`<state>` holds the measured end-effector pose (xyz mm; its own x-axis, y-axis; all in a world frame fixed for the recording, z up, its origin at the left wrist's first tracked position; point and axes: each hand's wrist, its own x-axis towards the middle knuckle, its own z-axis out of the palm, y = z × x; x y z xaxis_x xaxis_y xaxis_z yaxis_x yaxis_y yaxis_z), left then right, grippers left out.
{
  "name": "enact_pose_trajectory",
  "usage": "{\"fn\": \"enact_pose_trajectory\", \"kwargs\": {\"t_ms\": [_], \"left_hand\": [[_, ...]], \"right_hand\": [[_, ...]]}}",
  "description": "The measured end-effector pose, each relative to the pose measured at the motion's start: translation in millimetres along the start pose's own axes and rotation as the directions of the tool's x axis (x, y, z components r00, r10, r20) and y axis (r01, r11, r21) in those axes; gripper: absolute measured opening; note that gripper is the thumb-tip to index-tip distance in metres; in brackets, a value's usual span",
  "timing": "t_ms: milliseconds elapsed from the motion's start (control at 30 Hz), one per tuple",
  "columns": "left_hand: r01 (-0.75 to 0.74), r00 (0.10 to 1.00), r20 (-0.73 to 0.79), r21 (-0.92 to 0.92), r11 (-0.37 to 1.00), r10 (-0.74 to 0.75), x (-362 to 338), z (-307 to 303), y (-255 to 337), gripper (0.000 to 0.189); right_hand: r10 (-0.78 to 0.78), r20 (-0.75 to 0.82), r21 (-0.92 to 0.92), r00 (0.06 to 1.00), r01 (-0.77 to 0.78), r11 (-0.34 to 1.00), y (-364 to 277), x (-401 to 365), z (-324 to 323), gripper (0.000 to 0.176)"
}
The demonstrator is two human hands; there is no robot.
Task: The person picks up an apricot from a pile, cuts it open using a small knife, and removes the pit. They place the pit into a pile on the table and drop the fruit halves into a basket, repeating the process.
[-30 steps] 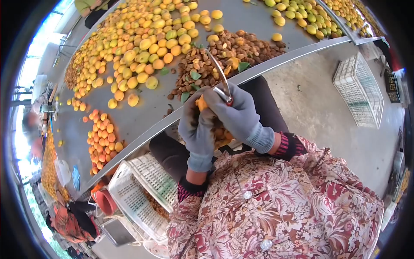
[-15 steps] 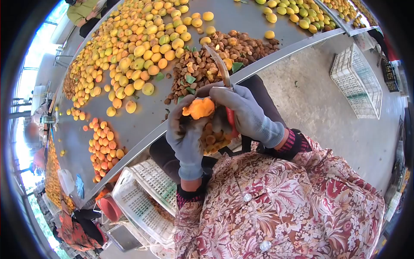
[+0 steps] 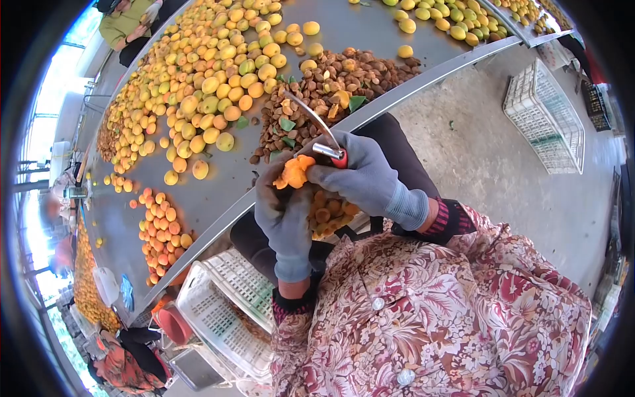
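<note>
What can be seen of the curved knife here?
The knife has a slim, curved, metallic-looking blade, a short shiny silvery part near its base and a little red handle showing. The gloved right hand grips it, hiding most of the handle. The blade points away from the body, tip outward, seen against the heap of brown stones.

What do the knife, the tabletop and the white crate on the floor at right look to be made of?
Knife: blade shiny metal, probably steel, with a bright glint; red handle likely plastic.
Tabletop: smooth grey metal, perhaps stainless, by its soft yellow reflections near fruit.
Crate: likely moulded plastic, from its regular lattice walls.
</note>
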<state>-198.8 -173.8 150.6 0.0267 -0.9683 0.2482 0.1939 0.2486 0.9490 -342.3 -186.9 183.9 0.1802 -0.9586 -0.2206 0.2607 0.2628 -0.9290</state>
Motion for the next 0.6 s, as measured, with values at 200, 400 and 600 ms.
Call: {"fn": "enact_pose_trajectory", "kwargs": {"t_ms": [200,400,600], "left_hand": [[0.017,0.995,0.093,0.188,0.982,-0.035,-4,-9,1,0.039],[0.257,0.966,0.103,-0.469,0.845,-0.237,-7,-9,-12,0.036],[0.368,0.928,0.322,-0.725,0.583,-0.185,-1,-17,-10,0.042]], "right_hand": [[-0.237,-0.017,-0.226,0.971,0.227,0.947,15,6,0,0.017],[-0.250,-0.010,-0.466,0.968,0.216,0.858,5,5,7,0.021],[-0.148,-0.139,-0.015,0.979,0.147,0.989,21,27,-5,0.017]]}}
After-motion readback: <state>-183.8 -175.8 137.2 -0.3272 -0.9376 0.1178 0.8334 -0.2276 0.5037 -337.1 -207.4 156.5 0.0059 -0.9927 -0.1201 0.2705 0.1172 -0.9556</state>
